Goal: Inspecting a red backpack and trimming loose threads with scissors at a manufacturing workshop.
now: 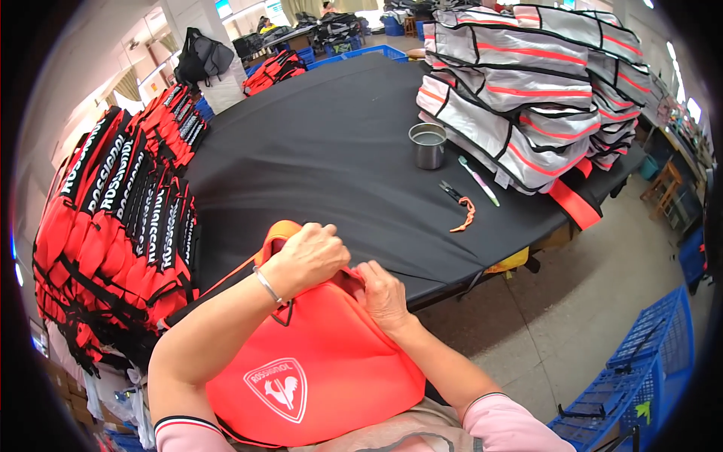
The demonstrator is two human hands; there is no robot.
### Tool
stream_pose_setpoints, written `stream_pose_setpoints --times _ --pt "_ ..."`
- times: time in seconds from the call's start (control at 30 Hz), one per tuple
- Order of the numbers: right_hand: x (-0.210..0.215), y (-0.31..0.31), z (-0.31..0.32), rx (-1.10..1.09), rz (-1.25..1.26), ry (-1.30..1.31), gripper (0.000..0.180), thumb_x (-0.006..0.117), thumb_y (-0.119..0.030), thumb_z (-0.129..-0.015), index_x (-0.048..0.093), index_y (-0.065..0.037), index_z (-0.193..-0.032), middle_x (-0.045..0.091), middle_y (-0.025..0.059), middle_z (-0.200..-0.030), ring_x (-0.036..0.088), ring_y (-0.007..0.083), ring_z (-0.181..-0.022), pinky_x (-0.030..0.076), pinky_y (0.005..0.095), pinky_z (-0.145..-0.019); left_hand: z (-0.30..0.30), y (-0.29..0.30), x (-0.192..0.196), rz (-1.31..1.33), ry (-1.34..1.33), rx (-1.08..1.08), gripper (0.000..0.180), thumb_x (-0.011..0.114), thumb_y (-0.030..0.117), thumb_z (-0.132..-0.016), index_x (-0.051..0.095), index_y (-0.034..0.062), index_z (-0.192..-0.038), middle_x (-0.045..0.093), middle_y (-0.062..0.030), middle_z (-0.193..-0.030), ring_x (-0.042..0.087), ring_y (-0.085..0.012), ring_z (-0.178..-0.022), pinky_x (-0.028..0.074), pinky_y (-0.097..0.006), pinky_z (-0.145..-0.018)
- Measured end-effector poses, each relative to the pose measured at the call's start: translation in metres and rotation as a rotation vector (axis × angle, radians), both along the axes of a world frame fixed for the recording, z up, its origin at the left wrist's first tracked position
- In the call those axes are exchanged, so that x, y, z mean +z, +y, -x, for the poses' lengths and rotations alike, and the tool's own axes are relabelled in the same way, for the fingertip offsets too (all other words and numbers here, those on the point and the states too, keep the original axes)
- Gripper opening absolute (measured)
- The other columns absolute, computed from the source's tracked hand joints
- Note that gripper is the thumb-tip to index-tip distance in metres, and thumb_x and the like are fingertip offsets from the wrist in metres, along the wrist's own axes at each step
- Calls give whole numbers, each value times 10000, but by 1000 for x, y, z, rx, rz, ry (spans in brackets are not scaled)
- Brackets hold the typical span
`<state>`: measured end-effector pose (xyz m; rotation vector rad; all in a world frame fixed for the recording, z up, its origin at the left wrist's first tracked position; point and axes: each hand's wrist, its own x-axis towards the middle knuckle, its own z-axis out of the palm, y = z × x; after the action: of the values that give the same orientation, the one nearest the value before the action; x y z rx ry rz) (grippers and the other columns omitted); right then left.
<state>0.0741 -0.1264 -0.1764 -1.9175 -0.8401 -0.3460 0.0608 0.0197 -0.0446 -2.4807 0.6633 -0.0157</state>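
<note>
On the red fabric bag in your lap you can see a white shield-shaped emblem label near its lower left. To your left, the stacked red bags carry long black strips with white lettering. Far back by the left wall hang small bluish screens or signs, too blurred to tell.

A black-covered table stands on a grey floor, with blue crates and bright windows beyond.
</note>
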Motion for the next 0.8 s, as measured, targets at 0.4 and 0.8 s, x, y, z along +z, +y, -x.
stream_pose_setpoints --times 0.4,0.8 --pt "-5 -31 18 317 -276 927 202 686 -188 -913 651 7 -874 647 6 -777 552 60 -736 475 266 -658 18 24 9 102 -96 -35 77 623 182 -766 644 112 -742 623 19 -751 567 -166 -821 443 -313 -762" --pt "18 -9 33 70 -224 338 146 702 3 -780 642 17 -912 711 111 -864 656 130 -756 524 279 -715 14 -33 5 -52 100 -126 91 652 202 -776 673 128 -727 651 0 -753 649 -149 -776 462 -294 -687"
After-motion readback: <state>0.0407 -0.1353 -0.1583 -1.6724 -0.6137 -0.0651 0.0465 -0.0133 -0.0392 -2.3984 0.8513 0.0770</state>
